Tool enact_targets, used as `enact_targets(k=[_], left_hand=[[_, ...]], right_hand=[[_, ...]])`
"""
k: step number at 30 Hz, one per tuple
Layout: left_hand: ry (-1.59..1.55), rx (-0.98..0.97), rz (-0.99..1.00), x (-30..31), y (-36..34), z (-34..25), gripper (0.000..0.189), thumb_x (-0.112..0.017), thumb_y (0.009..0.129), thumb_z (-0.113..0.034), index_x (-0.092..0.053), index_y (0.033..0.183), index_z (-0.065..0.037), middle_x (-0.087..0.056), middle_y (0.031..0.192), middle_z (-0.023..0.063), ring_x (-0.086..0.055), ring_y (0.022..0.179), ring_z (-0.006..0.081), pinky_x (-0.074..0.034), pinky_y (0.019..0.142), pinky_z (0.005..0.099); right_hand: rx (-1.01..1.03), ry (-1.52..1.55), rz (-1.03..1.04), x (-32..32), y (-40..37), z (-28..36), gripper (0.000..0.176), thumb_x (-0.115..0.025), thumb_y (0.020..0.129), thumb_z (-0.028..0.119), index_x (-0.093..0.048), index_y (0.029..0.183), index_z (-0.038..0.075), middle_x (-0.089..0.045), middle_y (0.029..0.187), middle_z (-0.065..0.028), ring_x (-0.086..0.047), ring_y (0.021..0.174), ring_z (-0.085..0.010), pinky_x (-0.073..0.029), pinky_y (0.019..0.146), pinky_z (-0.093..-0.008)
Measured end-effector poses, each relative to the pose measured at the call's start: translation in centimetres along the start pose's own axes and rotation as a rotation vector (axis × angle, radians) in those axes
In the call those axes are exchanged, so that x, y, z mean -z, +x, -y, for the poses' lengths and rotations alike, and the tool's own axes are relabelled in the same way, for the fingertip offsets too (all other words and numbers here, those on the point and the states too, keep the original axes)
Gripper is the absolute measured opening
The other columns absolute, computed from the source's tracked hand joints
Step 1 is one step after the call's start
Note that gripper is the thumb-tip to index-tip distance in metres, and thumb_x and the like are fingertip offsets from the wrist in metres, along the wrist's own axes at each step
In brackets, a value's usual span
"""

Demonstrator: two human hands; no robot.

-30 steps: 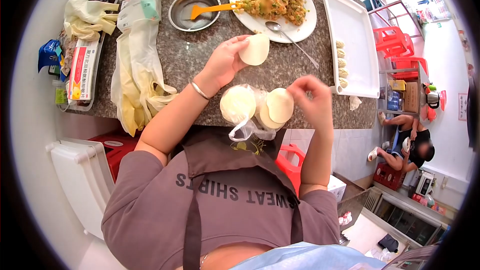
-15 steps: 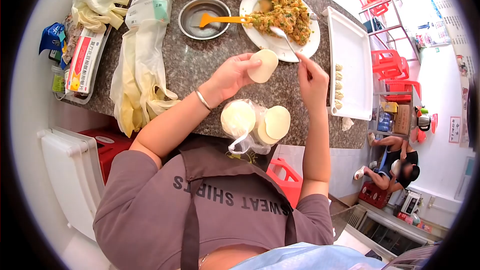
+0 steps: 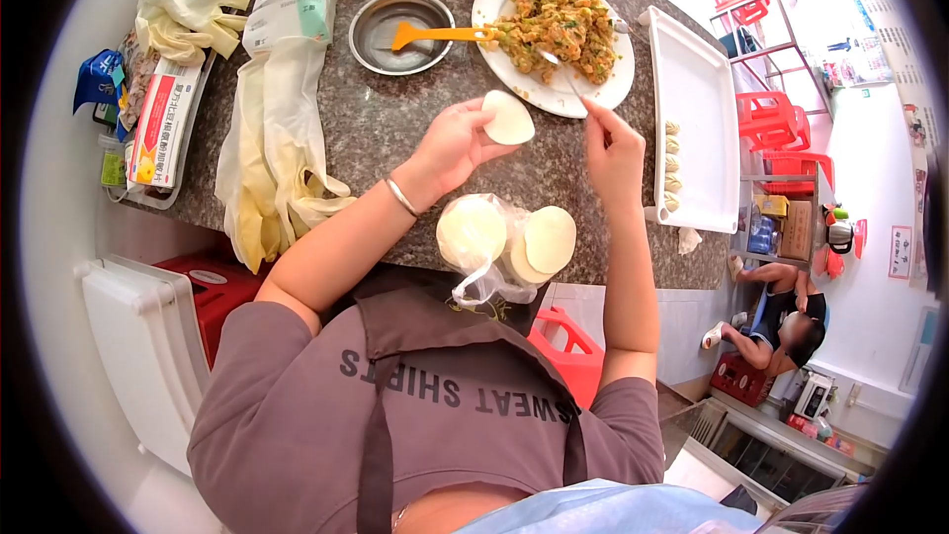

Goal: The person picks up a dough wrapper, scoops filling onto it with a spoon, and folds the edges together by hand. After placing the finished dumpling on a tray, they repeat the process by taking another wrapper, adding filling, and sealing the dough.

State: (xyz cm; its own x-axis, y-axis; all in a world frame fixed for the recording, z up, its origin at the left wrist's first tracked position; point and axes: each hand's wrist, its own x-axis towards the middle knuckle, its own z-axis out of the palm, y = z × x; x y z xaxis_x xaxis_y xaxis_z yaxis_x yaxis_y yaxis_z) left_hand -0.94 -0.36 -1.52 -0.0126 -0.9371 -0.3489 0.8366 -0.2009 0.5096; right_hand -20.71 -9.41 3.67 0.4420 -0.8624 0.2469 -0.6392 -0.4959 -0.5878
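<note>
A round dumpling wrapper [image 3: 510, 120] is held at its left edge by my left hand [image 3: 457, 146], above the counter. My right hand [image 3: 617, 150] pinches the handle of a metal spoon [image 3: 572, 82], whose bowl end is in the chopped filling [image 3: 568, 25]. That filling is heaped on a white plate [image 3: 494, 2]. Below my hands, more round wrappers [image 3: 550, 240] sit in and beside a clear plastic bag [image 3: 486, 282]. To the right, a white tray [image 3: 698, 89] has a row of several small dumplings [image 3: 672, 160] along its left side.
An orange spatula [image 3: 435, 35] lies across a metal bowl [image 3: 368, 38] left of the plate. Pale gloves [image 3: 272, 153] and a tissue-like box [image 3: 301, 15] lie on the left of the counter [image 3: 386, 119]. A seated person [image 3: 781, 321] is beyond, at right.
My left hand has shifted slightly left with the wrapper, which is now tilted differently. The spoon's bowl has gone deeper into the filling. The seated person has changed posture.
</note>
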Motion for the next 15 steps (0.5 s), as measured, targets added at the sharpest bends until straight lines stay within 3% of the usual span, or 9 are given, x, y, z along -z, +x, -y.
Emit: enact_targets(k=[2,4,10,12,13,15], left_hand=[[0.024,-0.018,0.002,0.0,-0.1,0.3,0.034,-0.042,0.100,-0.006,-0.046,0.131,0.005,-0.057,0.128,0.0184,-0.061,0.116,0.0291,-0.052,0.099,0.0432],[-0.017,-0.084,0.001,0.1,0.0,0.0,0.035,-0.040,0.101,-0.009,-0.045,0.133,0.004,-0.057,0.130,0.0175,-0.059,0.119,0.0288,-0.049,0.102,0.0442],[-0.069,-0.071,0.049,0.0,0.2,-0.3,0.036,-0.039,0.103,-0.015,-0.044,0.135,0.001,-0.056,0.132,0.0155,-0.056,0.123,0.0277,-0.045,0.106,0.0451],[-0.093,-0.049,0.075,0.2,0.4,-0.2,0.037,-0.039,0.104,-0.017,-0.043,0.135,0.001,-0.055,0.133,0.0150,-0.054,0.125,0.0277,-0.043,0.108,0.0454],[-0.144,-0.033,0.140,0.5,0.6,-0.1,0.038,-0.040,0.104,-0.020,-0.042,0.137,0.000,-0.054,0.135,0.0147,-0.052,0.127,0.0276,-0.042,0.109,0.0455],[-0.199,-0.029,0.202,0.5,0.6,-0.2,0.040,-0.040,0.105,-0.022,-0.041,0.138,0.000,-0.053,0.136,0.0143,-0.050,0.129,0.0275,-0.040,0.110,0.0456]], right_hand=[[-0.008,0.014,-0.029,-0.8,-0.2,-0.3,0.023,-0.060,0.090,0.005,-0.070,0.111,0.005,-0.064,0.075,-0.0166,-0.061,0.061,-0.0253,-0.049,0.061,-0.0351],[0.132,0.031,-0.050,-2.3,-0.2,-1.1,0.023,-0.060,0.090,0.004,-0.071,0.111,0.005,-0.064,0.076,-0.0178,-0.062,0.060,-0.0232,-0.049,0.061,-0.0335],[-0.020,0.024,0.025,-1.4,-0.5,-0.9,0.024,-0.059,0.090,0.003,-0.070,0.111,0.003,-0.067,0.083,-0.0191,-0.066,0.069,-0.0303,-0.051,0.065,-0.0357],[0.126,0.087,-0.065,-3.0,-0.7,-2.2,0.026,-0.058,0.093,0.004,-0.069,0.116,0.004,-0.056,0.065,-0.0077,-0.047,0.057,-0.0081,-0.040,0.055,-0.0257],[0.083,0.097,-0.024,-3.1,-1.2,-2.3,0.025,-0.058,0.094,0.004,-0.069,0.116,0.003,-0.057,0.066,-0.0034,-0.046,0.059,-0.0056,-0.039,0.054,-0.0241],[0.000,0.145,0.016,-2.8,-2.2,-2.0,0.025,-0.058,0.093,0.004,-0.069,0.115,0.003,-0.059,0.068,-0.0073,-0.048,0.058,-0.0084,-0.041,0.055,-0.0255]])
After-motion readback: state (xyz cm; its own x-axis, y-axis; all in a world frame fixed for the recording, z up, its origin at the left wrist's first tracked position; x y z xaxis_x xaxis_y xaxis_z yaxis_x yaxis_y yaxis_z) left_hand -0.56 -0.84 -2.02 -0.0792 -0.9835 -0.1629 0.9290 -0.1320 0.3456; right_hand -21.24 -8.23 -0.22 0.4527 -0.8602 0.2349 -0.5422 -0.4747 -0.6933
